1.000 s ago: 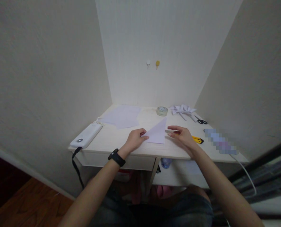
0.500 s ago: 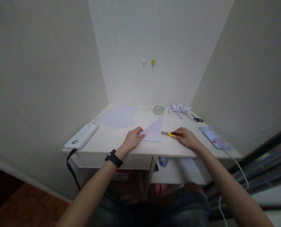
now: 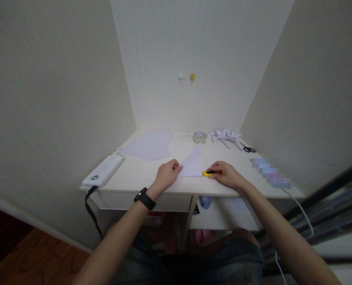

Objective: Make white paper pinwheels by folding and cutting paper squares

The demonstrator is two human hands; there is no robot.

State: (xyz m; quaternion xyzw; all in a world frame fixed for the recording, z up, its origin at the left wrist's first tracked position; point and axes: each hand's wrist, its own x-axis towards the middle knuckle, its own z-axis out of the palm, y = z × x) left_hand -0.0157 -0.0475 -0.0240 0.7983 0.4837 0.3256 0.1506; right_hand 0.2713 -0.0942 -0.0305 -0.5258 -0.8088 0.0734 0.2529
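Observation:
A white folded paper, roughly triangular, is near the front of the desk. My left hand, with a black watch on its wrist, pinches the paper's left corner. In my right hand is a yellow and black utility knife, its front end at the paper's lower right edge. The blade is not visible; it seems to be inside or under the paper's fold, though I cannot tell which.
Loose white sheets lie at the back left. Behind the paper are a tape roll, folded paper strips and black scissors. A white device stands left; a phone with a cable lies right.
My right hand has moved left and slightly toward me with the utility knife. The blade, visible before, is now hidden at the paper. My left hand keeps its hold.

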